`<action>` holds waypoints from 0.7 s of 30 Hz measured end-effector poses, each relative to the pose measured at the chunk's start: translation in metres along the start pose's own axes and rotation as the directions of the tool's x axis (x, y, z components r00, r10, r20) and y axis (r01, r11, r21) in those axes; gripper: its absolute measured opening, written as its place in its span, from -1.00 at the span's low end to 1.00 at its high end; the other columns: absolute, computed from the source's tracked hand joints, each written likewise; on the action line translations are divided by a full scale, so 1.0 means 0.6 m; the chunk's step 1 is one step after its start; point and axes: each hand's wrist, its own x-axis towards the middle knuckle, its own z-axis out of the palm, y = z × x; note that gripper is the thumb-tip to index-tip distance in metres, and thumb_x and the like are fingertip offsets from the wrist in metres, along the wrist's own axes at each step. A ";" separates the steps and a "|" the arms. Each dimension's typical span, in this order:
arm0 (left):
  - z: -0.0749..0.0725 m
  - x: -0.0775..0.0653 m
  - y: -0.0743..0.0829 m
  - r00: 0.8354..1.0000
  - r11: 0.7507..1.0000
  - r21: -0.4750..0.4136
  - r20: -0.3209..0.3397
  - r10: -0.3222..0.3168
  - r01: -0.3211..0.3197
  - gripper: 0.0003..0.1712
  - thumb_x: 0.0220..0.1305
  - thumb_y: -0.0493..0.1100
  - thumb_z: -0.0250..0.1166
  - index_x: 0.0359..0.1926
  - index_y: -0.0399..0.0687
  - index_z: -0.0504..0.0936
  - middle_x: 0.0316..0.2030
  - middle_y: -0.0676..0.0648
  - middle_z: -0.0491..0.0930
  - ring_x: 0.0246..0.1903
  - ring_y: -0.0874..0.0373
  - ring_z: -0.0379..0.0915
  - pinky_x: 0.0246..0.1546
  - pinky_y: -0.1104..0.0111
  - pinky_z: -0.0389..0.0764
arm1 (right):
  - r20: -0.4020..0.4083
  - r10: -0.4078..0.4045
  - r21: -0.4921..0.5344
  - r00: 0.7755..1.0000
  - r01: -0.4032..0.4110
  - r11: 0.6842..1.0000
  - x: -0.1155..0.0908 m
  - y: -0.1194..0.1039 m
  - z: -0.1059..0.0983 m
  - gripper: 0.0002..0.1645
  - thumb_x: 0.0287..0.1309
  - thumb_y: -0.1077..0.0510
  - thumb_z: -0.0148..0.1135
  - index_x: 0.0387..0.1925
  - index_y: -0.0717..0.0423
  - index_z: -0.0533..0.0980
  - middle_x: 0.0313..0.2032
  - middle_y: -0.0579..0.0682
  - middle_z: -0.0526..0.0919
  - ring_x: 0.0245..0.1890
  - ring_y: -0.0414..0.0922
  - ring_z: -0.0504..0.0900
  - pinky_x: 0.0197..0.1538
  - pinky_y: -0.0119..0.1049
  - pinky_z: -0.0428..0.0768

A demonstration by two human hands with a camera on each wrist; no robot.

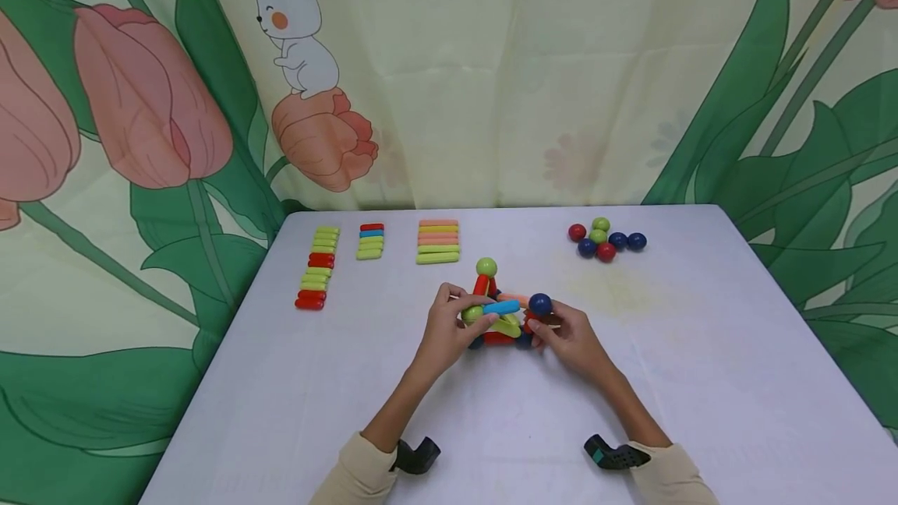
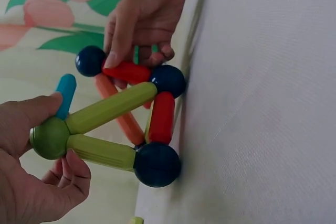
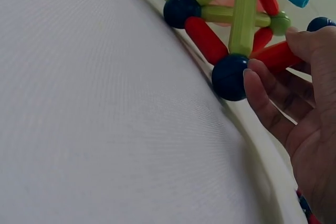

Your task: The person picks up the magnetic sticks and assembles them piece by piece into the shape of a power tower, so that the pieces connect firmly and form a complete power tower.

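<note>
A built frame of coloured rods and balls stands at the middle of the table, between both hands. My left hand (image 1: 447, 327) grips its green ball (image 2: 50, 139), from which a blue rod (image 1: 502, 307) juts out with its far end free. Two lime rods (image 2: 102, 152) run from that ball to two dark blue balls (image 2: 158, 165) low on the frame, which a short red rod (image 2: 161, 119) links. Pinched in my right hand (image 1: 574, 335) is another red rod (image 3: 276, 56), with a raised dark blue ball (image 1: 540, 304) at its upper end. Another green ball (image 1: 486, 266) tops the far side.
Short lime and red rods (image 1: 316, 279) lie in a column at the table's left. Two more stacks, of short rods (image 1: 370, 242) and longer rods (image 1: 438, 248), lie towards the back. Loose red, green and blue balls (image 1: 606, 252) cluster at back right. A printed curtain (image 1: 477, 100) hangs behind.
</note>
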 end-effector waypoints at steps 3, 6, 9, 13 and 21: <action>-0.003 0.000 0.001 1.000 1.000 0.018 0.008 0.005 -0.005 -0.69 0.19 0.03 0.40 -0.07 0.06 0.74 -0.19 -0.05 0.30 -0.11 0.14 0.25 -0.38 0.51 0.53 | -0.006 -0.031 -0.046 0.999 0.031 0.998 0.002 -0.001 0.005 -0.71 0.20 0.44 0.20 -0.02 0.44 0.48 -0.32 0.26 0.64 -0.53 0.09 0.63 -0.40 -0.23 0.70; -0.006 0.002 0.003 0.999 0.999 0.045 0.027 0.020 -0.021 -0.69 0.20 0.03 0.40 -0.07 0.04 0.73 -0.19 -0.06 0.29 -0.14 0.13 0.28 -0.40 0.53 0.52 | -0.022 -0.063 -0.092 0.998 0.061 0.994 0.003 -0.003 0.010 -0.71 0.18 0.44 0.23 -0.04 0.37 0.50 -0.33 0.18 0.64 -0.56 0.05 0.62 -0.46 -0.25 0.68; -0.009 0.005 0.006 0.998 0.996 0.081 0.045 0.038 -0.041 -0.69 0.20 0.02 0.40 -0.07 0.02 0.73 -0.19 -0.06 0.28 -0.16 0.13 0.29 -0.43 0.55 0.50 | -0.027 -0.112 -0.153 0.993 0.106 0.983 0.005 -0.006 0.016 -0.72 0.14 0.45 0.26 -0.09 0.30 0.51 -0.35 0.10 0.61 -0.59 -0.01 0.60 -0.51 -0.31 0.66; -0.013 0.005 0.007 0.997 0.992 0.111 0.060 0.046 -0.053 -0.69 0.20 0.00 0.40 -0.07 0.00 0.73 -0.19 -0.07 0.28 -0.16 0.13 0.28 -0.43 0.57 0.48 | -0.023 -0.166 -0.194 0.986 0.158 0.968 0.007 0.014 0.022 -0.73 0.10 0.45 0.30 -0.15 0.25 0.50 -0.39 0.03 0.56 -0.64 -0.12 0.56 -0.55 -0.40 0.62; -0.017 0.003 0.004 0.996 0.994 0.101 0.082 0.038 -0.047 -0.67 0.19 -0.04 0.42 -0.03 0.00 0.70 -0.16 -0.06 0.30 -0.19 0.15 0.32 -0.37 0.56 0.53 | 0.030 -0.065 -0.236 0.997 0.070 0.969 0.002 0.055 0.017 -0.62 0.17 0.21 0.36 0.01 0.03 0.49 -0.32 -0.08 0.58 -0.60 -0.27 0.52 -0.52 -0.41 0.57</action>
